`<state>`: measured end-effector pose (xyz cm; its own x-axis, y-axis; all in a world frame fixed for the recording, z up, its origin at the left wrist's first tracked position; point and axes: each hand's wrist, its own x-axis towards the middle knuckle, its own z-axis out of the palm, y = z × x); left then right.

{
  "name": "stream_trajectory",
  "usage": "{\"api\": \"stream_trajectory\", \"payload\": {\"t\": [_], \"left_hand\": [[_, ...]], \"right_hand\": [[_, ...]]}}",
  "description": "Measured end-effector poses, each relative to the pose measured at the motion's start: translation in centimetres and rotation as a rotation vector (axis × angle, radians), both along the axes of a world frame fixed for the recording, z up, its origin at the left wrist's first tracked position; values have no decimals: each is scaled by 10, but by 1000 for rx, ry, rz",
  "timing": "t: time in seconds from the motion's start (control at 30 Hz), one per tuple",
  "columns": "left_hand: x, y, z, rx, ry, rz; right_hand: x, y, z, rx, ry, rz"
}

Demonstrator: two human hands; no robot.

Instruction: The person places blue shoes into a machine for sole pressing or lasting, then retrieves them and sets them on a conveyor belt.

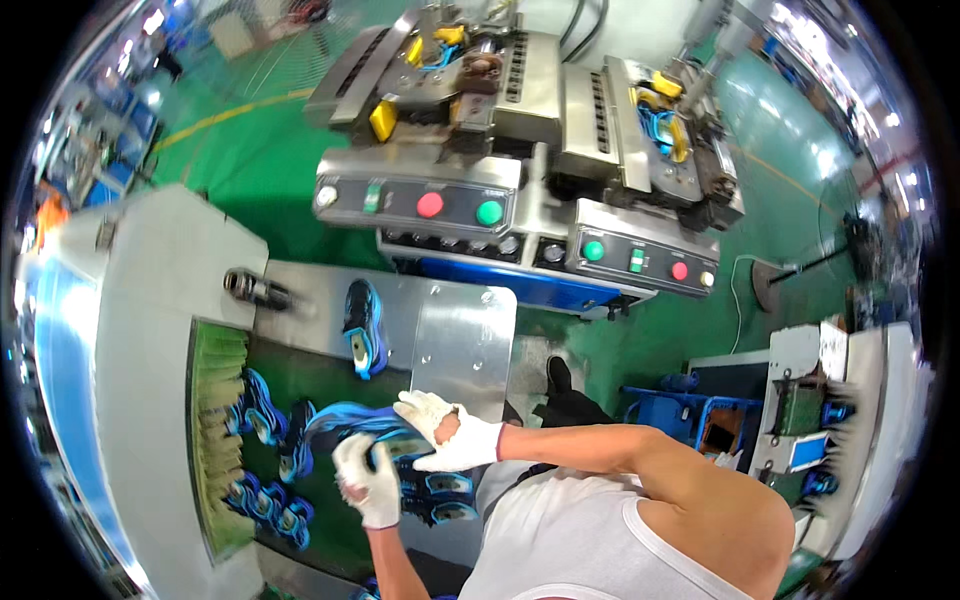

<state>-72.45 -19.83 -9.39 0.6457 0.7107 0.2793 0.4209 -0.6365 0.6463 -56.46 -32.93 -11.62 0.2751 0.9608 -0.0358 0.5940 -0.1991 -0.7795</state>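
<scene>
Both my hands wear white knit gloves with bare skin showing through at the palms. My left hand [368, 482] hovers at the near side of several blue-and-black shoe uppers [447, 484], its thumb apart from its curved fingers. To its right, my right hand [450, 432] has its fingers stretched out to the left, with nothing visible in it. Beyond the hands lies a smeared blue shoe upper [345, 418]; its far end reaches toward my right fingers, and I cannot tell whether they touch. Another blue shoe upper [364, 330] rests on the metal shelf ahead.
A bare metal plate [465, 335] stands before me. Beyond it is a two-station machine with control panels [420, 200] and yellow-and-blue pieces [660, 130]. At left, more uppers [268, 505] lie beside a bristle-curtained opening [220, 430]. A blue cart [690, 410] stands right.
</scene>
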Motion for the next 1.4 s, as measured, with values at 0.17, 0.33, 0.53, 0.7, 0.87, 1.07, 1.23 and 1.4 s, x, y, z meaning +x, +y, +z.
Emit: {"api": "stream_trajectory", "payload": {"t": [0.17, 0.33, 0.53, 0.7, 0.87, 1.07, 1.23, 1.4], "left_hand": [[178, -66, 73, 5, -69, -655], [320, -150, 145, 79, -247, -1083], [490, -240, 137, -354, -254, -857], [661, -279, 49, -266, -11, -807], [765, -335, 5, -82, 245, -556], [820, -322, -50, 162, 207, -605], [775, -264, 36, -331, 231, -619], [614, -204, 75, -525, -45, -776]], "right_hand": [[101, -56, 12, 445, -131, -366], [201, -206, 153, -245, 562, -651], [208, -353, 69, 919, 1189, -968], [211, -419, 55, 734, 1090, -1454], [194, -446, 38, 886, 1155, -1655], [197, -443, 54, 839, 1222, -1775], [251, -418, 61, 806, 946, -1716], [366, -368, 92, 819, 667, -1600]]}}
